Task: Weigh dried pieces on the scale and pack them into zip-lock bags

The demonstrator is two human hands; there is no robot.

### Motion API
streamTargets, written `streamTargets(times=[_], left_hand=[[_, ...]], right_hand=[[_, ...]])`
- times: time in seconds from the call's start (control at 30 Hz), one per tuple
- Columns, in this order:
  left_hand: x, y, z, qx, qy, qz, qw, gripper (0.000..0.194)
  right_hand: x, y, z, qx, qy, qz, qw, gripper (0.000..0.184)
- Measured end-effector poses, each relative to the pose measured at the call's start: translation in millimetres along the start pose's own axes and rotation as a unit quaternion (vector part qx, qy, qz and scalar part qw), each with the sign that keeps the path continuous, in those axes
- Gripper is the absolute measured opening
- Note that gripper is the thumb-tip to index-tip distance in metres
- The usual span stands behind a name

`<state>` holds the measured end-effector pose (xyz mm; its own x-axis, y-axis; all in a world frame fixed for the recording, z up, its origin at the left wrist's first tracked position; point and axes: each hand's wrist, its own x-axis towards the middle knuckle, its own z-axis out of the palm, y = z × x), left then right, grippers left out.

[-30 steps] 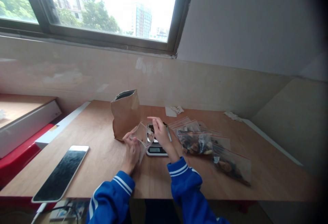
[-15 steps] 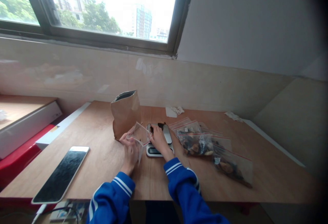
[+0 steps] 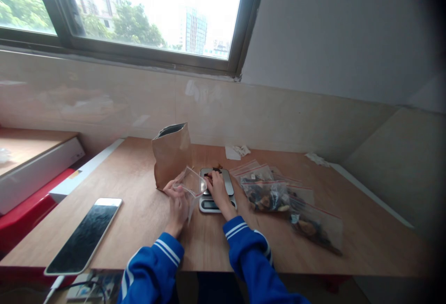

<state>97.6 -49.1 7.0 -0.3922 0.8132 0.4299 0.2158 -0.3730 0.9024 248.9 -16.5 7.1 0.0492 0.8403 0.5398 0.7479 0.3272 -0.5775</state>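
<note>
My left hand (image 3: 177,202) is closed around a clear zip bag (image 3: 193,181) and holds its mouth spread wide. The bag tilts toward a small kitchen scale (image 3: 228,184) with a silver plate and a grey display. Over the plate, my right hand (image 3: 219,190) has its fingers bent down on dark dried pieces (image 3: 208,175), right beside the bag's mouth. Some dark bits also lie at the plate's far edge. My fingers partly hide the pieces and the plate.
An open brown paper bag (image 3: 172,153) stands behind my left hand. Several filled zip bags (image 3: 268,197) lie right of the scale. A phone (image 3: 85,236) with a cable is at the left. White paper (image 3: 232,152) lies near the wall.
My right hand's fingers have shifted slightly on the plate, and fewer dark pieces show there. The left hand and the clear bag have hardly moved.
</note>
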Motion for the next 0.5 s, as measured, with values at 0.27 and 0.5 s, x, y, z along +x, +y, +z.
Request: streamTargets(times=[0.27, 0.5], left_hand=[[-0.8, -8.1, -0.5, -0.026, -0.029, -0.024, 0.999, 0.048], [-2.1, -13.8, -0.1, -0.034, -0.047, -0.003, 0.998, 0.042]], right_hand=[[22.4, -5.6, -21.5, 0.104, 0.079, 0.080, 0.988, 0.029], [29.4, -77.7, -67.6, 0.161, -0.082, -0.009, 0.984, 0.022]])
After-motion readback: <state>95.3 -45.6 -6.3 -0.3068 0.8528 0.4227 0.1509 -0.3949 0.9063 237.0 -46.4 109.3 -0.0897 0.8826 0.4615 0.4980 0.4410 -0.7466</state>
